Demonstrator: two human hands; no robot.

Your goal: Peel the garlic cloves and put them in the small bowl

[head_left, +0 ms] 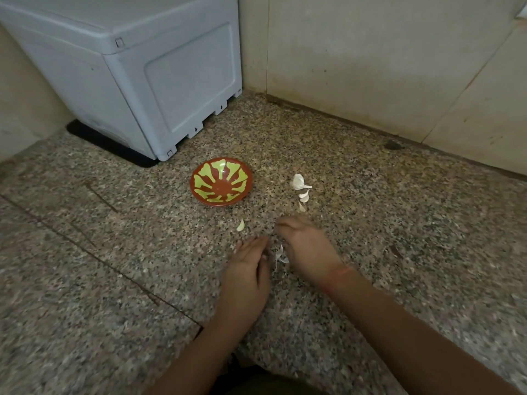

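On the speckled granite floor [399, 223], the small bowl [221, 185] sits near a grey plastic box [142, 67]. A garlic bulb [298, 182] and loose cloves [304, 197] lie just right of the bowl. One peeled clove [241, 225] lies between the bowl and the left hand [249, 263], whose fingers are straight and relaxed. The right hand [305, 246] is blurred and I cannot tell its grip. Papery skin [281, 255] shows between the hands.

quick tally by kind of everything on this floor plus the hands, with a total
small bowl: 1
grey box: 1
hands: 2, left hand and right hand
garlic cluster right of the bowl: 1
lone clove: 1
peel scrap between the hands: 1
total: 7
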